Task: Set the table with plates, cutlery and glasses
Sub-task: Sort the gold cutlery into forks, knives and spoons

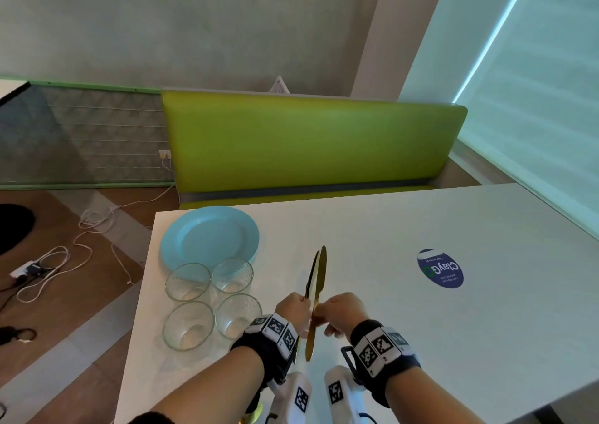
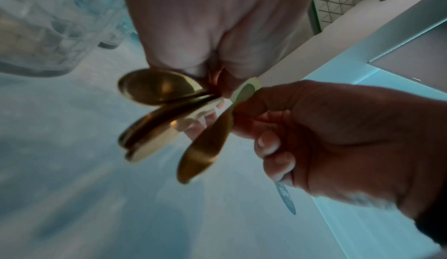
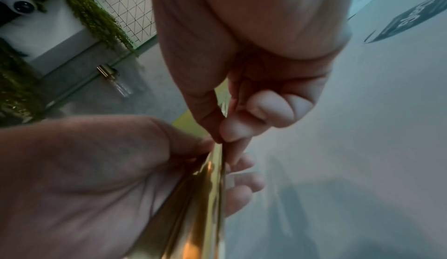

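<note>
A light blue plate (image 1: 210, 238) lies on the white table (image 1: 389, 326) at its far left corner. Several empty glasses (image 1: 188, 281) stand in a cluster just in front of it. Above the table's near edge, my left hand (image 1: 299, 303) grips a bundle of gold cutlery (image 2: 150, 135), with the handles pointing down. My right hand (image 1: 324, 313) pinches one gold knife (image 1: 319, 294) from that bundle between thumb and forefinger. In the right wrist view the right hand's fingertips (image 3: 229, 131) close on the knife's edge, beside my left hand (image 3: 84, 167).
A round blue sticker (image 1: 440, 268) is on the table to the right. A green bench (image 1: 308, 141) runs behind the table's far edge. Cables (image 1: 64, 255) lie on the wooden floor to the left. The glasses stand close to my left wrist.
</note>
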The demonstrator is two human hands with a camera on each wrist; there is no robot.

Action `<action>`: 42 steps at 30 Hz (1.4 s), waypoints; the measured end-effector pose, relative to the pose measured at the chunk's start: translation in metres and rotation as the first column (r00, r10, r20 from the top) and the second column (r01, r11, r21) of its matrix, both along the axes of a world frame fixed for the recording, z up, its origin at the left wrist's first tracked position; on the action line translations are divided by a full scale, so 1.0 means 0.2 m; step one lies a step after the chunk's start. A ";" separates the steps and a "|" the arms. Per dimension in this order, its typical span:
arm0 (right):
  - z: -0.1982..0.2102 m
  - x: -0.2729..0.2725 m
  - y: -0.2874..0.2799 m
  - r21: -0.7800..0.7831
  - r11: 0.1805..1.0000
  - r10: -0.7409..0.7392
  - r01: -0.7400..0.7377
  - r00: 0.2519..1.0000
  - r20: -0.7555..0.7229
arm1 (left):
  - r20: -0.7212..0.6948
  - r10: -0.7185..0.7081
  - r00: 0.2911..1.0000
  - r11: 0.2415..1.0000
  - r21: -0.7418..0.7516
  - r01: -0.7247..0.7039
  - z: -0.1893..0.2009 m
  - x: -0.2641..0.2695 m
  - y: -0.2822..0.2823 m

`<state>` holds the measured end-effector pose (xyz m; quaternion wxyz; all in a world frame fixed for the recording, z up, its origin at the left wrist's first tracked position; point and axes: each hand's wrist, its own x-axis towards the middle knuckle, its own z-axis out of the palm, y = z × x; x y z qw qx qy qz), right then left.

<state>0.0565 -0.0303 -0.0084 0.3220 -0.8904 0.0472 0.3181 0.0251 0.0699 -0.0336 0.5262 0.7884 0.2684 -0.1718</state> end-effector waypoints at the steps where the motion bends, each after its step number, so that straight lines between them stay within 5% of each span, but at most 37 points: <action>1: 0.00 -0.01 0.00 -0.017 1.000 0.018 -0.018 1.000 0.005 | 0.009 -0.035 0.999 0.997 0.063 0.035 -0.01 -0.01 -0.01; 6: 0.00 -0.06 -0.02 -0.094 0.991 0.093 -0.092 0.996 0.010 | 0.023 -0.073 0.997 0.995 0.071 0.071 -0.03 -0.02 -0.05; 17: 0.00 -0.17 -0.13 -0.036 0.991 0.133 -0.131 0.988 0.080 | 0.044 0.016 0.999 0.986 -0.166 -0.008 -0.02 -0.12 -0.14; 30: -0.02 -0.28 -0.42 -0.009 0.944 0.329 -0.329 0.944 0.019 | 0.057 0.174 0.983 0.981 -0.096 -0.168 -0.06 -0.40 -0.29; 36: -0.04 -0.34 -0.53 -0.101 0.934 0.345 -0.343 0.939 -0.002 | 0.036 0.029 0.999 0.985 0.171 -0.035 -0.08 -0.62 -0.22; 42: -0.02 -0.41 -0.57 -0.181 0.917 0.365 -0.356 0.931 0.018 | -0.009 -0.182 0.983 0.874 0.457 0.166 -0.13 -0.80 -0.13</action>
